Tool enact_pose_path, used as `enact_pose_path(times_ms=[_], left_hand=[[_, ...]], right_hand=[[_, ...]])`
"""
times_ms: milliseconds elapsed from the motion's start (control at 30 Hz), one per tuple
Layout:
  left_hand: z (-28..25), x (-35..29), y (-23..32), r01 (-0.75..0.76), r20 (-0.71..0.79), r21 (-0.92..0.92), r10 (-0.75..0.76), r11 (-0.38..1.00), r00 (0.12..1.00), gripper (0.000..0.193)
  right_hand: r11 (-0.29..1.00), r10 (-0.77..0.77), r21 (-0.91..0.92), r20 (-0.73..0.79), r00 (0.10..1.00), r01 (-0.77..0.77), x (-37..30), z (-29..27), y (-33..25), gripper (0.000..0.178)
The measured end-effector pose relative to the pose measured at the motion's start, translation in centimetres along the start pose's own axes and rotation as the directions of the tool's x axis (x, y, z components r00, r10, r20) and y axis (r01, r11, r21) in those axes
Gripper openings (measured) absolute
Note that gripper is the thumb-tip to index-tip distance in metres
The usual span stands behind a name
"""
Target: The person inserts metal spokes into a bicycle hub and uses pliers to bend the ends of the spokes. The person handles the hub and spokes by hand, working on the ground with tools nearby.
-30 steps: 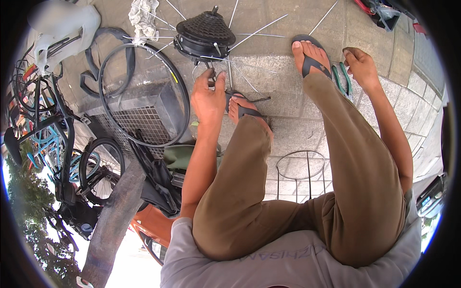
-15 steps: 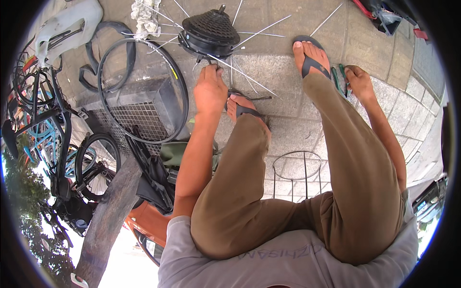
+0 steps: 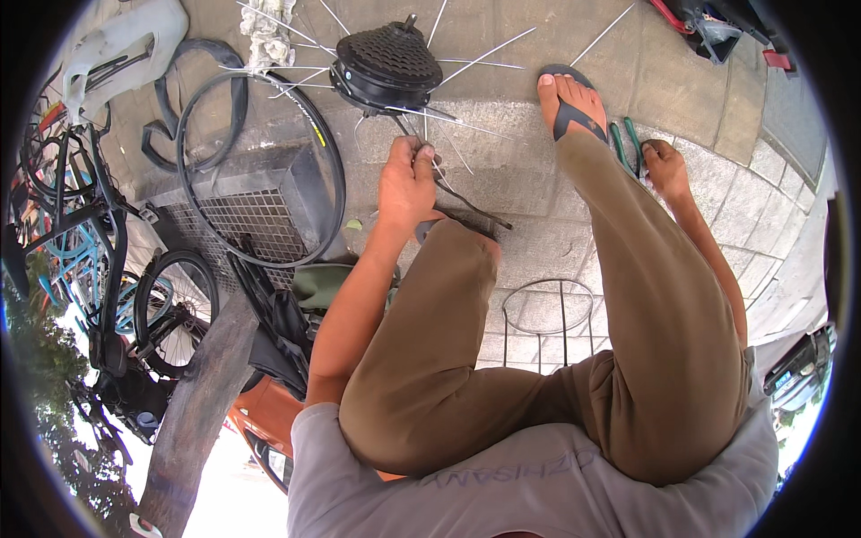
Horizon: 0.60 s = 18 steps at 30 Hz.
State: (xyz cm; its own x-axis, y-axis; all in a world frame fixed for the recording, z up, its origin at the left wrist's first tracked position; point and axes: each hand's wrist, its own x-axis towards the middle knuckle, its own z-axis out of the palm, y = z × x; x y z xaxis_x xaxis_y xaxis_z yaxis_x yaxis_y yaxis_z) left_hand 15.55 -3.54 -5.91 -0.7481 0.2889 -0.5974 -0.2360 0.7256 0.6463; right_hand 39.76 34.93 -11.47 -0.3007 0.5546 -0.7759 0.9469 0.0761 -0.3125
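Observation:
A black hub motor (image 3: 381, 81) with a stepped sprocket cluster lies on the paving, thin metal spokes (image 3: 489, 52) sticking out around it. Just below it, my left hand (image 3: 408, 184) is closed in a pinch around the hub's black cable (image 3: 475, 208), whose free end trails off to the right. On the right, my right hand (image 3: 665, 168) is closed beside green-handled pliers (image 3: 630, 142) near my sandalled foot (image 3: 574, 100). Its fingertips are partly hidden, so what it holds cannot be made out.
A bare wheel rim (image 3: 182, 152) leans on a grated box (image 3: 242, 215) to the left, near a black inner tube (image 3: 148, 134). A round wire stand (image 3: 547, 282) stands between my legs. Bicycles (image 3: 108, 251) crowd the far left; a loose spoke (image 3: 603, 34) lies beyond my foot.
My left hand has drawn back from the hub toward me, and the cable's free end has swung nearer. My right hand has shifted slightly nearer beside the pliers.

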Motion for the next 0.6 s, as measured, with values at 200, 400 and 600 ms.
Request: enact_pose_path(times_ms=[200, 400, 600], left_hand=[[0.5, -0.4, 0.1, -0.039, 0.225, 0.383, -0.052, 0.923, 0.973, 0.025], [0.6, -2.7, 0.5, 0.394, 0.519, -0.411, -0.145, 0.822, 0.843, 0.03], [2.7, -2.3, 2.6, 0.391, 0.583, -0.425, -0.083, 0.816, 0.808, 0.028]], right_hand=[[0.999, 0.025, -0.033, 0.006, 1.0, -0.025, -0.8, -0.4, 1.5, 0.04], [0.99, -0.044, -0.133, -0.016, 0.999, 0.042, -2.7, 0.5, 0.8, 0.035], [0.7, -0.589, -0.536, -0.061, 0.806, 0.471, 4.5, 13.7, -9.9, 0.06]])
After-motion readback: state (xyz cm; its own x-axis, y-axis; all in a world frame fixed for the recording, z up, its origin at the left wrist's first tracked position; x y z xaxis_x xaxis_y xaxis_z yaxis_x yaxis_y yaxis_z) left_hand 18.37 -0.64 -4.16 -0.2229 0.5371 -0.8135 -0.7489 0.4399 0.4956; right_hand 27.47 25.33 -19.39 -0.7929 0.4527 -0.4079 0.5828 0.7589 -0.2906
